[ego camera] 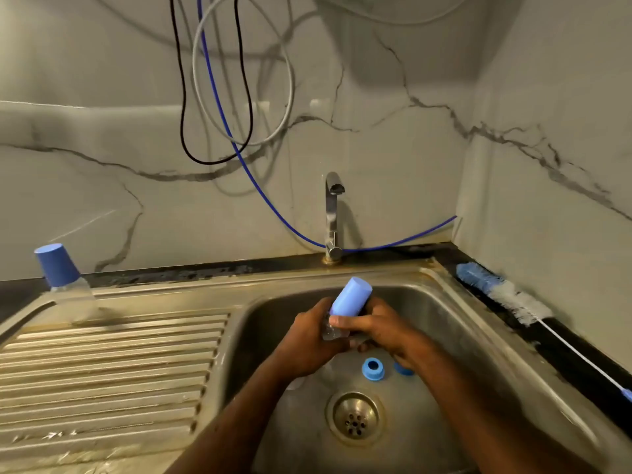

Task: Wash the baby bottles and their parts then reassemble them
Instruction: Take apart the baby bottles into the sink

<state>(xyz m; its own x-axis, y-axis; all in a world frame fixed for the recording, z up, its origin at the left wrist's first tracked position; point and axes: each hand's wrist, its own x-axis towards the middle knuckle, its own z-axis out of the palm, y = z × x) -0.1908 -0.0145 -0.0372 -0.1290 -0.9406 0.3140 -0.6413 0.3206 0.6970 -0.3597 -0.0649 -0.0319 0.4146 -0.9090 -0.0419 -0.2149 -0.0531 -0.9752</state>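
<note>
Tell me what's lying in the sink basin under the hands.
A blue screw ring lies on the sink floor above the drain. Another blue part shows beside it, mostly hidden by the right hand.

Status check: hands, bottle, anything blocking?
Both hands, left hand and right hand, grip capped bottle over sink. Blue ring loose in basin. Second bottle on drainboard. Nothing blocking.

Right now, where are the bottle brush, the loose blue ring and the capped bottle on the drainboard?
bottle brush [506, 294]: head view, on the bristle head.
blue ring [373, 369]: head view, on its rim, in the basin.
capped bottle [56, 266]: head view, on its blue cap.
</note>
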